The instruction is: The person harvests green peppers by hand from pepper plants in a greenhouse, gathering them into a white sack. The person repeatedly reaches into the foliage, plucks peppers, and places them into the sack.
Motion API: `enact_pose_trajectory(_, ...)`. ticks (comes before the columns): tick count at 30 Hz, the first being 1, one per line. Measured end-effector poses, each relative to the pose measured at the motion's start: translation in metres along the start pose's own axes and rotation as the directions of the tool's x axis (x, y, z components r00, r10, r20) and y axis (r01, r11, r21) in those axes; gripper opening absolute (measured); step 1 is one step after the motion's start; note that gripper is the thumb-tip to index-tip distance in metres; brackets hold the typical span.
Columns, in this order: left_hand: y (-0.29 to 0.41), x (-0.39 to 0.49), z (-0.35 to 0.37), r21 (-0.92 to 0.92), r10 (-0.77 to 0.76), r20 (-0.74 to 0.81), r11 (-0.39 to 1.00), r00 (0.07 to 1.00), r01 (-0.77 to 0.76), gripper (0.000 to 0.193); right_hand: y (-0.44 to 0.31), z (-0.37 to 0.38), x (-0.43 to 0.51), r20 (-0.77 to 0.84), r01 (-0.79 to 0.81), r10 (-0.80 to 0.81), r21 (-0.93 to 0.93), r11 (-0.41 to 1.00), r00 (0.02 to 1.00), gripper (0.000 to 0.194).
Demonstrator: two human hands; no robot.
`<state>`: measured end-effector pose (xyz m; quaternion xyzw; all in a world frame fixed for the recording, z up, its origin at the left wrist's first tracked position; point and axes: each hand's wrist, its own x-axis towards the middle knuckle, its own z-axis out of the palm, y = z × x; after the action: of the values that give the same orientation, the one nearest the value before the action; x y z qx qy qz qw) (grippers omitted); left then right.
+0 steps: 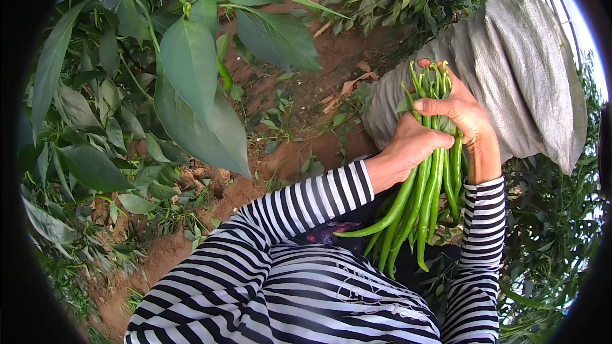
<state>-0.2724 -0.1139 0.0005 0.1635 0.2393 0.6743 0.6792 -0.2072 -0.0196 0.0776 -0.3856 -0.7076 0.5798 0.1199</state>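
Note:
My left hand [406, 148] and my right hand [461, 107] are both closed around one bunch of long green chili peppers [425, 196]. The right hand grips near the stems, its thumb across them on the left. Just below it, the left hand wraps the bunch from the left, its thumb pointing right. The stems stick up above the hands, and the curved tips hang down in front of my striped shirt [306, 291]. Some leaves are caught among the peppers. Most of the fingers are hidden behind the bunch.
A pale woven sack [511, 67] stands just beyond my right hand. Pepper plants with large leaves [191, 67] crowd the left, close to the camera, and more foliage [545, 243] lines the right. Between them runs bare reddish soil [306, 91] with small weeds and dry leaves.

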Motion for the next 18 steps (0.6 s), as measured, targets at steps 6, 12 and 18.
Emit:
enact_pose_trajectory(6, 0.019, -0.014, 0.004, 0.004, 0.126, 0.223, 0.992, 0.967, -0.13, 0.069, 0.013, -0.015, 0.004, 0.039, 0.037, -0.071, 0.558, 0.829, 0.997, 0.063)
enact_pose_trajectory(12, 0.008, -0.029, 0.015, -0.105, 0.172, 0.077, 0.981, 0.982, -0.163, 0.063, 0.016, -0.023, -0.005, 0.123, 0.012, -0.132, 0.685, 0.729, 0.984, 0.062)
enact_pose_trajectory(18, 0.001, -0.045, 0.011, -0.037, 0.225, -0.045, 0.973, 0.973, -0.227, 0.041, 0.01, 0.01, -0.025, 0.068, 0.097, -0.202, 0.699, 0.708, 0.977, 0.067)
